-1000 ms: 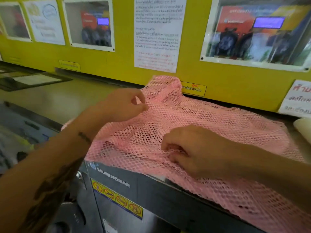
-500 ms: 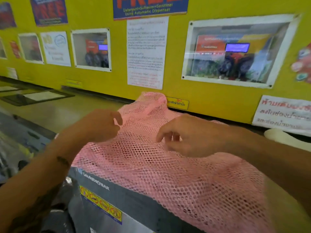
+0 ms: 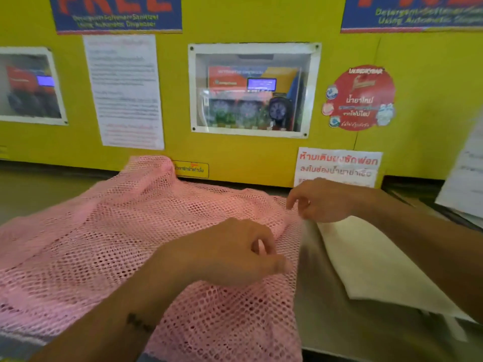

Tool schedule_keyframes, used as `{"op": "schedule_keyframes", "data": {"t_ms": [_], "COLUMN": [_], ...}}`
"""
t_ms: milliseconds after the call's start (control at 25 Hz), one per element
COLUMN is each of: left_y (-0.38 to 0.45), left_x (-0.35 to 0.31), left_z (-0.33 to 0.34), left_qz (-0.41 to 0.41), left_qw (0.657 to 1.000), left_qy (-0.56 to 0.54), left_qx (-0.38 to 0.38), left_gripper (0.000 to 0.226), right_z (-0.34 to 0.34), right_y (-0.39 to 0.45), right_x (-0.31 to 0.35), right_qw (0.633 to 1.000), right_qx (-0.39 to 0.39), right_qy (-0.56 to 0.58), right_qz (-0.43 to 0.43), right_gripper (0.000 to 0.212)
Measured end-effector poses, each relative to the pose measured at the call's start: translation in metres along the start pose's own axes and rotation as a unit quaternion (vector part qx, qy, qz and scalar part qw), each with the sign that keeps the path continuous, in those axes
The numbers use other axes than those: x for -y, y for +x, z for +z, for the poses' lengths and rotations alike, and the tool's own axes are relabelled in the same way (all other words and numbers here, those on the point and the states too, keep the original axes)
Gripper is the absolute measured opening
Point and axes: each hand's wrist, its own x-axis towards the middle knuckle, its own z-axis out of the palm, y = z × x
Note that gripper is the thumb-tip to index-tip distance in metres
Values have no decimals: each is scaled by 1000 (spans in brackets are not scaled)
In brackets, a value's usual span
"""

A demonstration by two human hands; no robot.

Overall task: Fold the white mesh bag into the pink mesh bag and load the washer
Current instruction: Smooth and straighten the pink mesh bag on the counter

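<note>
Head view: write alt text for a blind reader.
Two bare hands work the right edge of a pink mesh bag spread over a machine top; the left hand pinches the mesh, the right hand hovers at its corner. A folded white cloth lies right.

I see the mesh bag (image 3: 109, 231) spread on the desk (image 3: 321, 317) at left; folded cloth (image 3: 371, 267) just right; wall (image 3: 261, 158) behind.

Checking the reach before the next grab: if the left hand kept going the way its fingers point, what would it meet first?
The left hand points right across the pink mesh bag. Past the bag's edge, it would likely meet the white cloth first, though depth is uncertain.
</note>
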Motion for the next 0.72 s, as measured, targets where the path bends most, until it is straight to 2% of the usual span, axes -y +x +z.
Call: {"op": "schedule_keyframes", "data": {"t_ms": [80, 200, 280, 400, 480, 520, 600, 640, 720], "left_y": [13, 27, 32, 32, 31, 33, 49, 58, 76], "left_x": [-5, -4, 2, 15, 22, 25, 34, 38, 47], "left_z": [14, 30, 31, 21, 11, 6, 0, -2, 2], "left_qz": [-45, -56, -40, -27, -26, -31, -55, -78, -123], "left_qw": [997, 995, 997, 998, 994, 993, 984, 978, 976], "left_qy": [59, 85, 48, -50, -100, -102, -68, -44, 21], "left_qx": [28, -14, -42, -38, -31, -54, -153, -188, -178], "left_gripper": [47, 32, 21, 22, 21, 19, 10, 12, 37], "right_z": [16, 33, 34, 28, 25, 24, 22, 21, 21], "right_y": [1, 7, 13, 29, 43, 50, 63, 68, 76], "right_x": [-7, -6, 0, 9, 14, 16, 17, 17, 17], "right_qw": [999, 995, 993, 990, 974, 959, 935, 929, 921], "right_qx": [-29, -57, -65, -52, -14, 16, 48, 44, 13], "right_qy": [40, 82, 100, 128, 225, 284, 350, 367, 390], "right_qz": [9, -9, -17, -7, -7, -12, -24, -20, 4], "right_gripper": [28, 21, 25, 35, 47, 54, 59, 58, 52]}}
